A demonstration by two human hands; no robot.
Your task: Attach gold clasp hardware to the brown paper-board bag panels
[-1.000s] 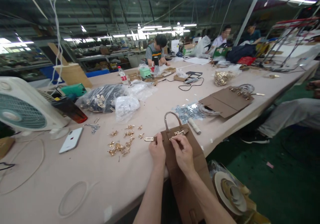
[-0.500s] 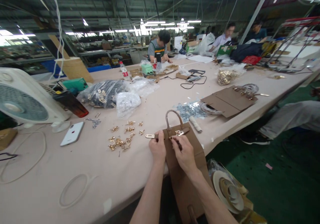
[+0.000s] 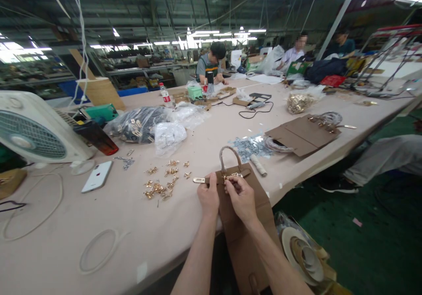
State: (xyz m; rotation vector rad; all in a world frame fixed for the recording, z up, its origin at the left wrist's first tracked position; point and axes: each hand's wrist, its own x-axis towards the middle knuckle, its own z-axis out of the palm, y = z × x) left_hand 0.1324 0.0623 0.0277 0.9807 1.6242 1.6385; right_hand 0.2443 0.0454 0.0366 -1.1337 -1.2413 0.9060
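A brown handbag panel (image 3: 245,233) hangs over the table's front edge, with a looped handle (image 3: 231,154) standing up at its top. My left hand (image 3: 208,194) is closed on a brown strap at the panel's left edge, thumb on top. The strap's gold-coloured metal end plate (image 3: 199,180) sticks out to the left. My right hand (image 3: 240,194) pinches at a small gold-coloured metal fitting on the panel's upper part; its fingers partly hide it. More gold-coloured fittings (image 3: 161,190) lie loose on the table left of my hands.
A second brown bag piece (image 3: 303,134) lies to the right, near silvery metal plates (image 3: 250,147) and a whitish roll (image 3: 258,165). On the left are a phone (image 3: 96,176), a fan (image 3: 29,128) and plastic-bagged parts (image 3: 138,123). Tape rolls (image 3: 301,255) stand below the edge. Other people sit beyond.
My right hand's fingers have shifted slightly left and now cover more of the gold-coloured fitting. My left hand keeps its grip on the strap. The camera view has moved slightly.
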